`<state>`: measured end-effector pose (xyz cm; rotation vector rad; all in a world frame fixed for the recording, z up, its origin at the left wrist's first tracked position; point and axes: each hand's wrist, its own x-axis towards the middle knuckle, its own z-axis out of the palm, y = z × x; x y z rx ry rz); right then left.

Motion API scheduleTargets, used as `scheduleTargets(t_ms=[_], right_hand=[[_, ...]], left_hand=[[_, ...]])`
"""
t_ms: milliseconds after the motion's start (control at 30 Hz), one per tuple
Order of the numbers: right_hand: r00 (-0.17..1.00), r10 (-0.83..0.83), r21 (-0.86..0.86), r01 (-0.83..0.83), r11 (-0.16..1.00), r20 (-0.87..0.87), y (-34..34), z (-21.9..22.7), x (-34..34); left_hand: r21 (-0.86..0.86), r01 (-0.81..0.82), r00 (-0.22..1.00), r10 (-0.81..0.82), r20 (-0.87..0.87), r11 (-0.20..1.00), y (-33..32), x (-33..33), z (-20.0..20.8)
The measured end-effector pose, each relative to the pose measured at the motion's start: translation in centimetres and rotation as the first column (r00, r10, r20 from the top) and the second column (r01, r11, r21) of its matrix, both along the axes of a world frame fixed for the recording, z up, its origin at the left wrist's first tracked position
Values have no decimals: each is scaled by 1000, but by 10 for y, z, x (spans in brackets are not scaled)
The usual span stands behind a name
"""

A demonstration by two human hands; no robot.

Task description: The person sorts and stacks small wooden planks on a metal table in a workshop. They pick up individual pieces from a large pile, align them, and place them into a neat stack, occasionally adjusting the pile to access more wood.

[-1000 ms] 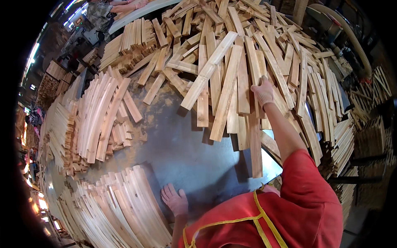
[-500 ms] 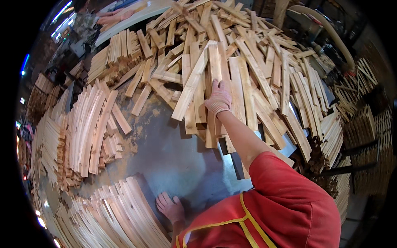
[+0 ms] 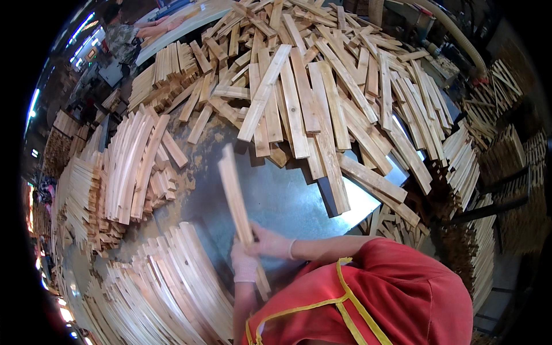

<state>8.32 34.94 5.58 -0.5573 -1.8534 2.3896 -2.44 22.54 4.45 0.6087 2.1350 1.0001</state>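
A narrow wooden board [image 3: 234, 192] stands tilted over the metal tabletop, gripped near its lower part by both hands. My left hand [image 3: 244, 263], in a pale glove, is closed around it. My right hand [image 3: 272, 242], gloved too, meets it from the right with its fingers closed on the wood. The board's lower end shows below the hands; its upper end is slightly blurred. Left of my left hand lies a row of boards set side by side [image 3: 181, 270].
Loose boards [image 3: 296, 109] form a big heap across the far side of the metal table [image 3: 276, 198], some overhanging its right edge. Stacked boards [image 3: 129, 167] stand at the left. A ribbed hose [image 3: 460, 37] curves at the far right. Another person's arms [image 3: 158, 27] show at far left.
My right hand has drawn back from the heap toward me with a board. My left hand, earlier resting open on the table, has risen and closed on that board.
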Motion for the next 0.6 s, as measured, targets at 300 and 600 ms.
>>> scheduleTargets(t_ms=[300, 600], right_hand=[[867, -498, 701, 360, 616, -8, 245, 48, 94], [-76, -994, 982, 180, 64, 78, 512, -15, 282]], left_hand=[[-565, -376, 571, -296, -766, 735, -137, 16, -10], [-695, -373, 654, -357, -667, 615, -55, -14, 5]])
